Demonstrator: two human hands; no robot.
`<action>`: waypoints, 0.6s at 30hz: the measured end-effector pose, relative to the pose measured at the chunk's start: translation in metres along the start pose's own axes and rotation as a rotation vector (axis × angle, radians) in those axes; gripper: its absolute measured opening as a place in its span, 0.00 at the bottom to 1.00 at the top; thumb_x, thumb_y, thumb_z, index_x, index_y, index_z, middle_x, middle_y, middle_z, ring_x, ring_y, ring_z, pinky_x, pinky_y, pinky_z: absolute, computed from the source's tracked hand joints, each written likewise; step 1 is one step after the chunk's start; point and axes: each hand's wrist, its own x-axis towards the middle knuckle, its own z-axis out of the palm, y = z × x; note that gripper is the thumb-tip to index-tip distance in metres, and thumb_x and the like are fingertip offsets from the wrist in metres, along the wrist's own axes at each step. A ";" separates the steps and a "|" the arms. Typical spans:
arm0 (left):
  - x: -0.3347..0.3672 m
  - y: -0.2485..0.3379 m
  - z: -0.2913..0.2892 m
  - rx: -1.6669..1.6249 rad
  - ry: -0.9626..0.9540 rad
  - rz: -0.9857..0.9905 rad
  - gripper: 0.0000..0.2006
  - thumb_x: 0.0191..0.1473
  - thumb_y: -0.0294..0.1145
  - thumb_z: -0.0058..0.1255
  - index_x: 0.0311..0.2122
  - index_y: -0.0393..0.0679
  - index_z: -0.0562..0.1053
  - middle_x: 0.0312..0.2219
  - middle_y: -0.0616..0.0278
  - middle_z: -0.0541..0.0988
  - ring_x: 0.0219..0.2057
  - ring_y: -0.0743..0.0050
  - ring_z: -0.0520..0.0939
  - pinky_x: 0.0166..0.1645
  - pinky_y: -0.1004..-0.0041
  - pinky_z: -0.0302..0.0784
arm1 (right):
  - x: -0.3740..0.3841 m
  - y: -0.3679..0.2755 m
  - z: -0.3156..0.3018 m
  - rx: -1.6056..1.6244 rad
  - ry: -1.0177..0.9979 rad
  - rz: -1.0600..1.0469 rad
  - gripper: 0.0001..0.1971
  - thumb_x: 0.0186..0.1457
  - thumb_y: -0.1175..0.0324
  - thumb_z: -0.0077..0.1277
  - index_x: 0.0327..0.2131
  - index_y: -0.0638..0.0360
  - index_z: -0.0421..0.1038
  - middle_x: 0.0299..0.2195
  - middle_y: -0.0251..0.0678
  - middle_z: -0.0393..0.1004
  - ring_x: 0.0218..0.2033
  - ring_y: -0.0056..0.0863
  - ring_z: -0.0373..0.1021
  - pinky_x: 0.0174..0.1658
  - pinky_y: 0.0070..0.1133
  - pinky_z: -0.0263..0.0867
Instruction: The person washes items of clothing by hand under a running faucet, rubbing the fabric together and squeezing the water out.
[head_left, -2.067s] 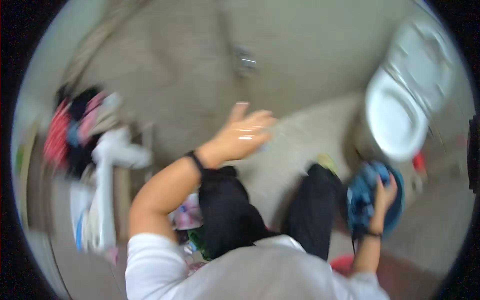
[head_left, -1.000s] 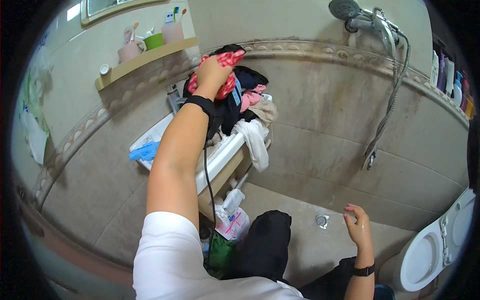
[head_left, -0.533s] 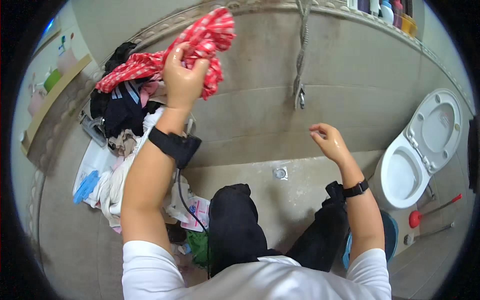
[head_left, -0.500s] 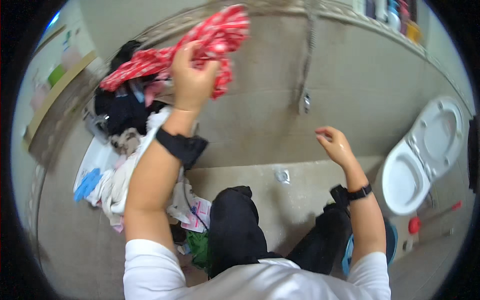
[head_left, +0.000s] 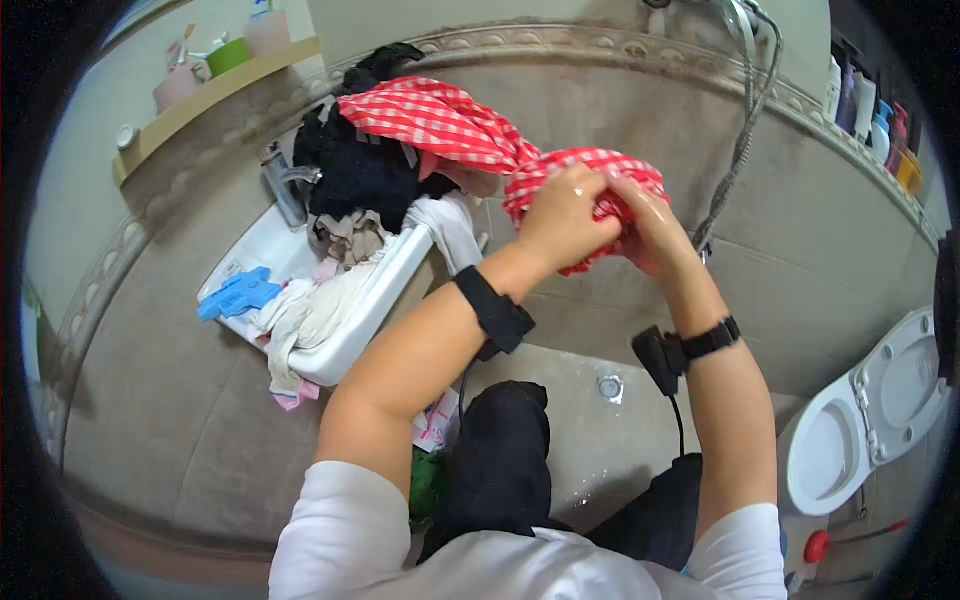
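In the head view, the right hand point(head_left: 652, 232) has been brought up to the red-and-white checked cloth point(head_left: 490, 142), held half a second earlier by the left hand point(head_left: 568, 222) alone. The cloth's bunched end is now gripped by both hands: the left fingers are curled and clamped on it, and the right fingers are closed over it, pressed near the left ones, their tips partly hidden. The rest of the cloth is stretched leftward, before the dark clothes point(head_left: 350, 170) heaped on the white basin point(head_left: 372, 328). Printing is borne by a pink-and-white packet point(head_left: 436, 422), too small to be read.
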 end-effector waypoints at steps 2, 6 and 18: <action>-0.004 -0.010 -0.015 -0.050 -0.120 -0.040 0.23 0.34 0.37 0.59 0.40 0.40 0.73 0.29 0.54 0.73 0.35 0.58 0.75 0.42 0.67 0.70 | 0.004 -0.001 0.006 -0.027 0.003 -0.035 0.09 0.50 0.66 0.52 0.34 0.59 0.70 0.28 0.32 0.74 0.24 0.22 0.70 0.27 0.20 0.67; 0.001 -0.007 -0.028 -0.194 -0.061 0.007 0.32 0.31 0.41 0.67 0.47 0.48 0.70 0.39 0.56 0.69 0.37 0.67 0.76 0.41 0.72 0.72 | -0.005 0.001 -0.033 0.027 0.144 -0.231 0.06 0.48 0.74 0.47 0.33 0.60 0.68 0.28 0.33 0.73 0.25 0.23 0.71 0.28 0.20 0.68; -0.005 0.058 0.088 -0.299 -0.514 -0.138 0.31 0.32 0.41 0.57 0.47 0.45 0.67 0.32 0.48 0.77 0.34 0.54 0.77 0.40 0.66 0.71 | -0.124 -0.065 -0.128 0.093 0.358 -0.432 0.09 0.49 0.72 0.47 0.34 0.64 0.69 0.29 0.36 0.74 0.28 0.25 0.73 0.35 0.23 0.70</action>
